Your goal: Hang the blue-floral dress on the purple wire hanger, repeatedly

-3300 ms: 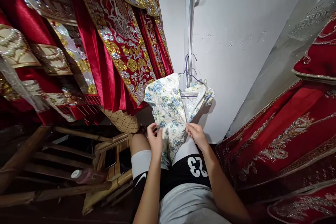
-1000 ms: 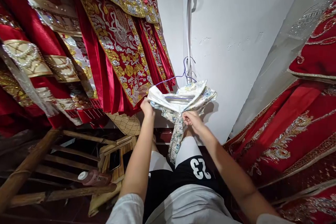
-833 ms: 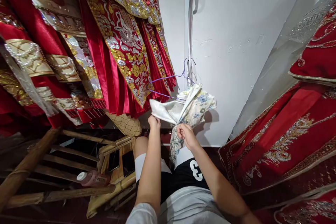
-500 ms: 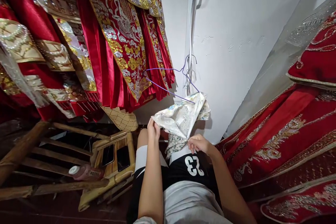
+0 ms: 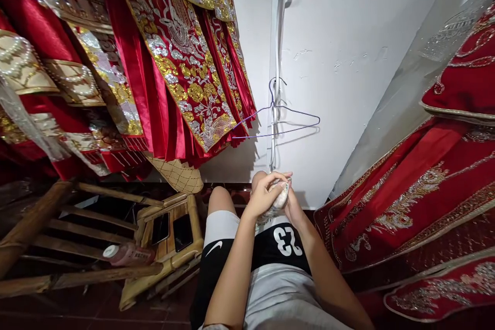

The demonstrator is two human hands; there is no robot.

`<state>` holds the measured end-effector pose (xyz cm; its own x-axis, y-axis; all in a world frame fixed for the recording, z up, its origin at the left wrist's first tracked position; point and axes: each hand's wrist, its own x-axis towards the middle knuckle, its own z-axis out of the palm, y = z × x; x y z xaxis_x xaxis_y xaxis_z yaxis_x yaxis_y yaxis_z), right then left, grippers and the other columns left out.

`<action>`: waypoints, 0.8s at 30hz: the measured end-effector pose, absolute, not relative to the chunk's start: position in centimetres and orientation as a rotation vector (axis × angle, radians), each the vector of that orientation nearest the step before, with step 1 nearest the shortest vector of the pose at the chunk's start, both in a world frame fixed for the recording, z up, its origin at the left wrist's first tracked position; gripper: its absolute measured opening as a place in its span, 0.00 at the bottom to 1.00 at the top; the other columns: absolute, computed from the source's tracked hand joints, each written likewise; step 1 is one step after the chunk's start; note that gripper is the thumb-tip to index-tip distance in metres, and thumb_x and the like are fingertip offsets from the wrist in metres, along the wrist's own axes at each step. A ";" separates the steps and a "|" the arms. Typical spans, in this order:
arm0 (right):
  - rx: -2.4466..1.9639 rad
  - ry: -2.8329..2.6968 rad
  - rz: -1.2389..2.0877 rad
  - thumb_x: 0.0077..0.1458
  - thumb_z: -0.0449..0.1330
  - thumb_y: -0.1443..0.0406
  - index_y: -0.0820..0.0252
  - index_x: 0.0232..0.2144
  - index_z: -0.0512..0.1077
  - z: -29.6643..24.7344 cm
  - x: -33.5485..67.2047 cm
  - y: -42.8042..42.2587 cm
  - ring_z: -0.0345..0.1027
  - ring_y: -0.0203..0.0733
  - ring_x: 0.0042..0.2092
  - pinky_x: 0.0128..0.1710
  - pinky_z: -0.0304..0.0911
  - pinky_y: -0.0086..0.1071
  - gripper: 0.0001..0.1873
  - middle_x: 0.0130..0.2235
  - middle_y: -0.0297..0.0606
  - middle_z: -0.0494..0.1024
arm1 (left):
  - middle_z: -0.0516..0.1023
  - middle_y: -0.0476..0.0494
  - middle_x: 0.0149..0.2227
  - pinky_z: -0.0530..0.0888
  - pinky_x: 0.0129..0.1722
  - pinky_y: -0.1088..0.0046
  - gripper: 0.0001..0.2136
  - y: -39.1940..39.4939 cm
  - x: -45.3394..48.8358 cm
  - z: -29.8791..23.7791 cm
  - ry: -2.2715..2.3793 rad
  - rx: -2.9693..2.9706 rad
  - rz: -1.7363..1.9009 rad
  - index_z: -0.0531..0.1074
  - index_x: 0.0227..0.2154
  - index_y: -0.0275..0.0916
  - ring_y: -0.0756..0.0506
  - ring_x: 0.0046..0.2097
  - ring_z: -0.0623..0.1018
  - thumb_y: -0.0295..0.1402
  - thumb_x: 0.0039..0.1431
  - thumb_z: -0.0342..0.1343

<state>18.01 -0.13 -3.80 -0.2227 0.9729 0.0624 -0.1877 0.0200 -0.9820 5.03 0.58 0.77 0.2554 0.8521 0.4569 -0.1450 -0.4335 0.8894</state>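
Above my lap, a pale patterned cloth (image 5: 282,196) is bunched into a small bundle, most of it covered by my hands. My left hand (image 5: 266,197) curls over it from the left, thumb across the top. On the other side my right hand (image 5: 294,208) is wrapped round the bundle. Whether the cloth is a garment or another piece of fabric I cannot tell. Just beyond my hands, a thin purple wire hanger (image 5: 296,111) hangs bare from a white strap (image 5: 277,62) against the wall.
Red embroidered costumes (image 5: 189,72) hang at the left, and more red beaded garments (image 5: 402,206) stand close at my right. A bamboo chair (image 5: 195,221) is at my left, with two phones (image 5: 182,232) on its seat. A pink bottle (image 5: 131,255) lies beside them.
The cloth, earlier spread open between my hands and touching the hanger, is now bunched up. My hands have come together. The hanger has swung round, free of the cloth.
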 end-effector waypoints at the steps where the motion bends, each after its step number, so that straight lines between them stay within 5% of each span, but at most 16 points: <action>1: -0.884 -1.186 1.445 0.57 0.43 0.32 0.54 0.49 0.74 -3.4 17.7 -0.5 0.74 0.50 0.45 0.39 0.68 0.39 0.41 0.42 0.46 0.80 | 0.82 0.36 0.45 0.74 0.51 0.57 0.12 0.5 5.1 0.9 0.684 1.665 1.343 0.79 0.36 0.42 0.36 0.52 0.79 0.45 0.61 0.61; 5: -0.773 -1.036 1.529 0.52 0.58 0.37 0.56 0.46 0.75 -2.0 17.7 -1.6 0.75 0.52 0.44 0.39 0.69 0.39 0.33 0.39 0.45 0.80 | 0.80 0.36 0.51 0.70 0.58 0.58 0.19 1.8 4.4 -0.3 0.712 1.726 1.274 0.78 0.46 0.42 0.37 0.56 0.76 0.50 0.65 0.54; 10: -0.709 -1.330 1.706 0.44 0.71 0.57 0.60 0.34 0.75 0.2 20.8 -1.3 0.71 0.43 0.33 0.36 0.66 0.33 0.17 0.30 0.37 0.77 | 0.80 0.39 0.38 0.73 0.52 0.63 0.37 3.1 3.9 -3.2 0.864 1.813 0.896 0.77 0.38 0.35 0.40 0.45 0.77 0.62 0.66 0.32; 15: -0.920 -1.704 1.409 0.42 0.65 0.65 0.61 0.25 0.71 4.5 24.7 0.0 0.61 0.35 0.27 0.26 0.54 0.27 0.07 0.26 0.32 0.71 | 0.79 0.43 0.32 0.72 0.51 0.66 0.27 2.7 0.5 -2.5 0.826 2.365 0.464 0.76 0.30 0.37 0.42 0.39 0.77 0.57 0.65 0.46; 20: -1.193 -1.909 0.815 0.42 0.59 0.66 0.59 0.22 0.69 8.3 26.2 2.8 0.63 0.39 0.27 0.25 0.54 0.29 0.02 0.24 0.33 0.71 | 0.82 0.40 0.36 0.61 0.64 0.50 0.16 3.5 -6.0 0.7 1.283 2.680 0.125 0.78 0.33 0.40 0.37 0.44 0.80 0.48 0.61 0.55; 24: -1.303 -1.770 0.254 0.43 0.61 0.63 0.57 0.29 0.73 9.8 26.6 7.2 0.67 0.43 0.30 0.29 0.56 0.30 0.07 0.27 0.35 0.75 | 0.83 0.38 0.41 0.69 0.56 0.55 0.15 5.3 -10.4 4.4 1.572 2.598 0.247 0.79 0.38 0.42 0.35 0.46 0.80 0.46 0.58 0.57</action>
<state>26.58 7.18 9.82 -0.0445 0.8449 0.5330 0.6612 0.4249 -0.6183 -10.38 5.32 4.45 0.4552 0.8859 0.0892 0.8705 -0.4639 0.1645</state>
